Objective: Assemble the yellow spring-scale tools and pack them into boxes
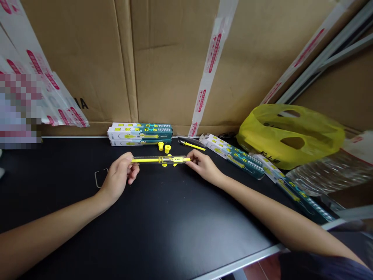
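Held level above the black table (175,225) is a clear-tubed spring scale (151,160) with a yellow rod and yellow fittings inside. My left hand (116,175) is closed around its left end. At the right end, the fingers of my right hand (204,165) pinch near the yellow tip. Just beyond the tube stand two yellow caps (168,148), and small yellow pieces (164,165) show partly behind it. A bent metal wire hook (96,179) lies left of my left hand, partly hidden by it. Another yellow rod (194,146) with a metal end rests behind my right hand.
Two stacked spring scale boxes (140,132) lie at the back against a large cardboard sheet (171,70). More boxes (233,155) lie along the right side. A yellow plastic bag (262,136) and a clear plastic bottle (323,175) are at far right. The table has a metal edge (241,264).
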A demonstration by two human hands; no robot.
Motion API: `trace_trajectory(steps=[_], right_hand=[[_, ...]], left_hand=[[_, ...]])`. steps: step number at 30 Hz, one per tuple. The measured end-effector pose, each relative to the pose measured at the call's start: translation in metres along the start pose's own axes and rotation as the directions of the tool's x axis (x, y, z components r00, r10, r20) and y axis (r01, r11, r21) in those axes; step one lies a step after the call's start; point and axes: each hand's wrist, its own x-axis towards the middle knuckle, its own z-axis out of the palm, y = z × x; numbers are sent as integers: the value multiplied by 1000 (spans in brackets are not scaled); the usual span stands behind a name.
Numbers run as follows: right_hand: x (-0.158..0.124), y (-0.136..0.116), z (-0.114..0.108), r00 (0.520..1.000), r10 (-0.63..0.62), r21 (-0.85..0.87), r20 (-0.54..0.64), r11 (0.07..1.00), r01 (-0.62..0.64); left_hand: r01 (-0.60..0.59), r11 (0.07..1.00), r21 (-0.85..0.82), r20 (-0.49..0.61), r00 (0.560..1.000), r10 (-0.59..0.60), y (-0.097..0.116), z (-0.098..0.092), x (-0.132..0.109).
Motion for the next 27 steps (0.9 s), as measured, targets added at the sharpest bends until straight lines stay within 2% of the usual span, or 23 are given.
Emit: trace_trajectory(steps=[1, 3, 5, 7, 10, 16, 22, 27], right_hand=[[-1, 0, -2, 1000, 29, 167, 5, 986, -29], [-4, -4, -5, 996, 82, 449, 42, 889, -92], [-7, -9, -7, 991, 110, 609, 80, 782, -135], [-8, -16, -8, 990, 109, 686, 87, 714, -139], [-9, -23, -9, 992, 99, 724, 80, 678, -126], [-11, -26, -9, 993, 75, 703, 87, 702, -114], [-15, -30, -2, 992, 83, 702, 99, 701, -129], [-19, -38, -5, 990, 133, 711, 57, 691, -133]], left_hand=[[0, 1000, -1, 3, 1000, 0, 0, 0, 0], [0, 1000, -2, 9, 1000, 0, -1, -1, -1], [0, 1000, -1, 14, 1000, 1, -1, -1, -1], [-2, 1000, 6, 17, 1000, 2, -2, -1, -1], [-1, 1000, 13, 16, 1000, 0, -2, -1, -1], [-2, 1000, 18, 34, 999, 1, -1, 0, -1], [15, 997, 71, 136, 990, -25, -1, 1, -2], [27, 995, 95, 169, 985, -43, -2, 1, -2]])
